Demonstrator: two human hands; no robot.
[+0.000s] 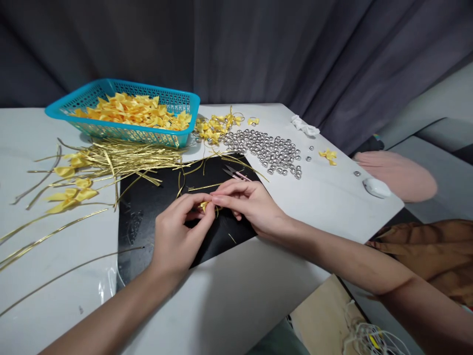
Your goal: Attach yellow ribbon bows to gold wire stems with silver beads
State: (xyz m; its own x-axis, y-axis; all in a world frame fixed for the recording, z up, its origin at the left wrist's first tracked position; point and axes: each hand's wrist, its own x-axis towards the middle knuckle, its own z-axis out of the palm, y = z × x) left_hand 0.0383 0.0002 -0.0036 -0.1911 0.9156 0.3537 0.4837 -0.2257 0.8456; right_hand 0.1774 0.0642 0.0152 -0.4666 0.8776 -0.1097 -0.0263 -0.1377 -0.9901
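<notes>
Over the black mat (221, 246), the fingertips of both hands meet around a small yellow ribbon bow (204, 205), mostly covered by them. My left hand (181, 224) is closed, pinching the bow between thumb and fingers. My right hand (251, 202) is also closed, its thumb and index finger pressed together at the bow's upper edge. A thin gold loop shows just below the fingertips. Behind my right hand lie small thread snips (236, 173) with pink handles. Loose gold twist ties (205, 187) are scattered on the mat near my fingers.
A blue basket (195, 106) full of yellow ribbon bows stands behind a heap of gold ties (129, 158). Silver beads (273, 150) spread across the white table, beside finished-looking yellow bows (214, 129). A white mouse (376, 187) sits near the right edge.
</notes>
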